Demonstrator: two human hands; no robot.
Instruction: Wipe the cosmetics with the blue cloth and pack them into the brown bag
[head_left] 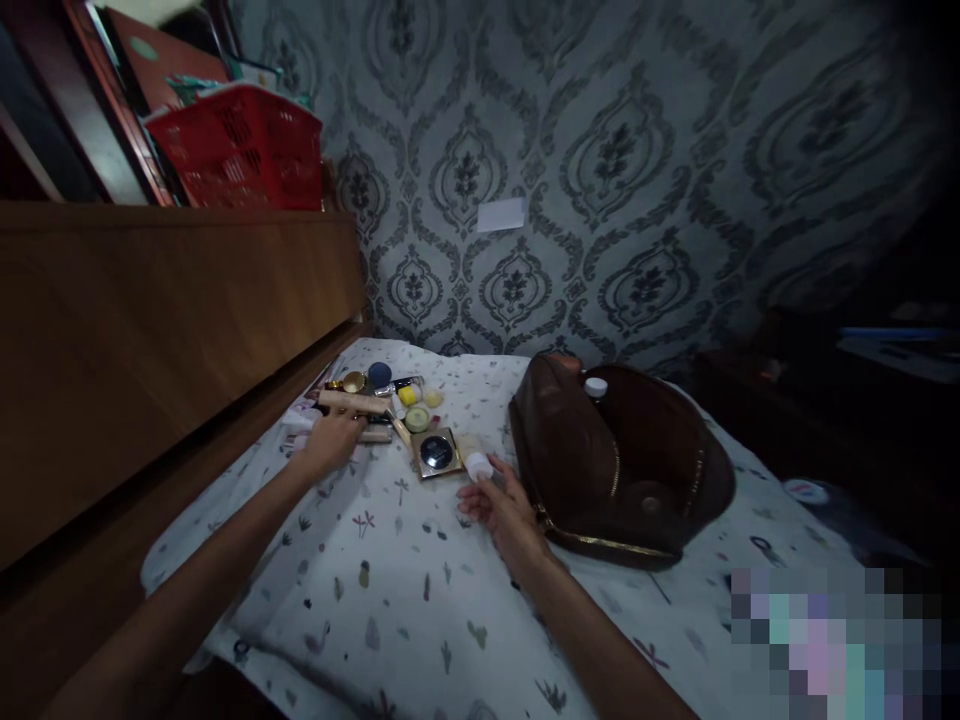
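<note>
My left hand [334,442] reaches into a cluster of makeup on a patterned white sheet. Its fingers are bent at a long beige tube [354,402] and appear closed on it; the fingertips are partly hidden. My right hand [511,512] has thumb and fingers around the white cap of a small bottle [478,464]. Beside that bottle lies a square gold compact [436,453] with a dark round centre. Between the hands are a round pale-green jar [418,418], a yellow-capped item [409,395], a dark blue round container [379,375] and a gold round case [353,382].
An open brown handbag [577,470] stands right of my right hand, with a white-capped bottle [596,388] inside. At left runs a wooden panel [180,320] with a red plastic basket [244,150] on top. Patterned wallpaper [517,285] closes off the back.
</note>
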